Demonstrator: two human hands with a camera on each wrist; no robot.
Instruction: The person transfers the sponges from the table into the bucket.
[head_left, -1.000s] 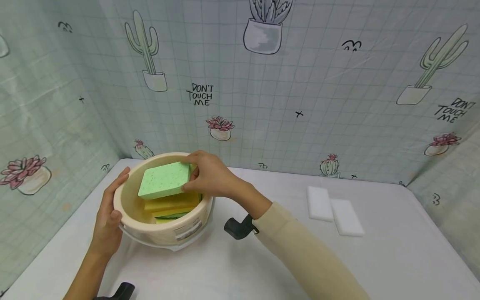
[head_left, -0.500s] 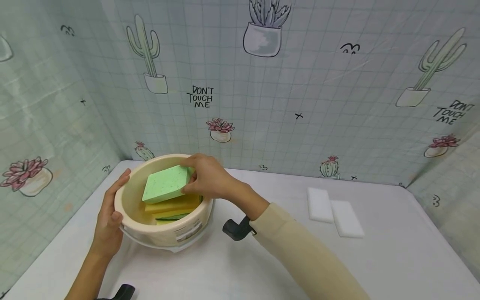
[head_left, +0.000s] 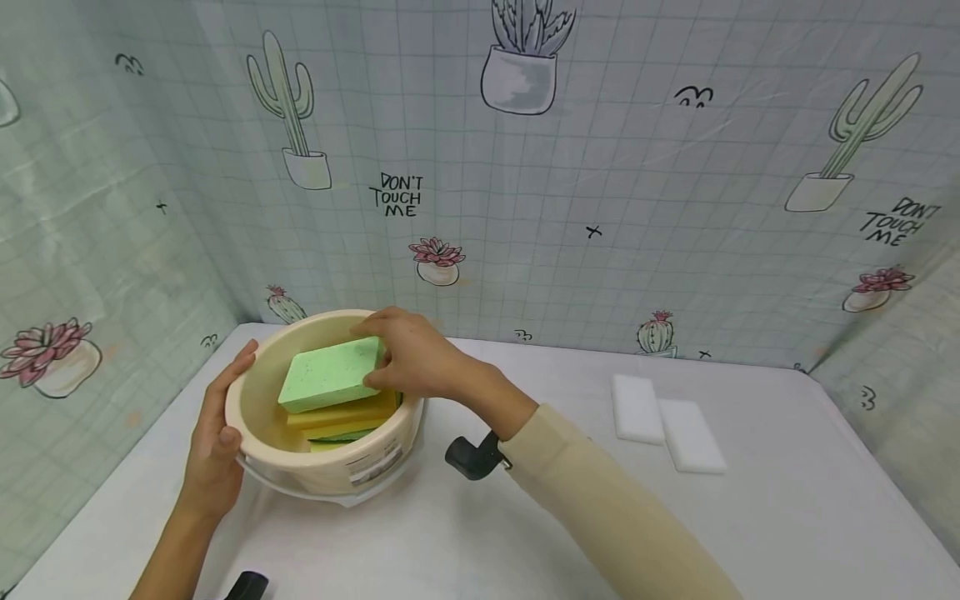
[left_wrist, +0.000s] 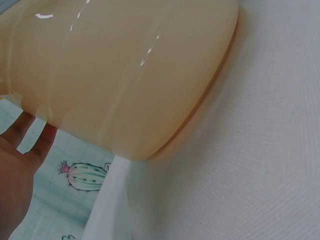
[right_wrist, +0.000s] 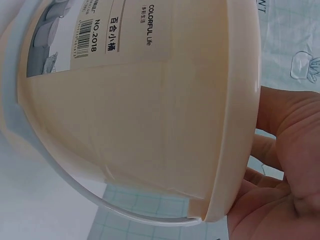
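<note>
A cream plastic bucket (head_left: 322, 477) stands at the left of the table in the head view. My left hand (head_left: 210, 458) rests against its left outer wall, fingers fairly straight along the side; in the left wrist view, the fingers touch the wall near the rim. Over the bucket's mouth, my right hand (head_left: 423, 354) pinches the right end of a light green speckled sponge (head_left: 330, 375). Beneath it lie yellow sponges (head_left: 348, 410), one with a dark green layer (head_left: 343, 436). How deep they are stacked is hidden. The right wrist view shows the labelled bucket wall (right_wrist: 150, 110).
Two white rectangular blocks (head_left: 692, 436) lie side by side on the white table (head_left: 540, 517), right of the bucket. The bucket's white handle (right_wrist: 150, 218) hangs down its outside. A cactus-printed cloth (head_left: 525, 183) stands behind and at both sides.
My right hand has lowered the green sponge slightly, bringing it closer to the yellow sponges in the bucket. The left hand keeps its place on the bucket wall.
</note>
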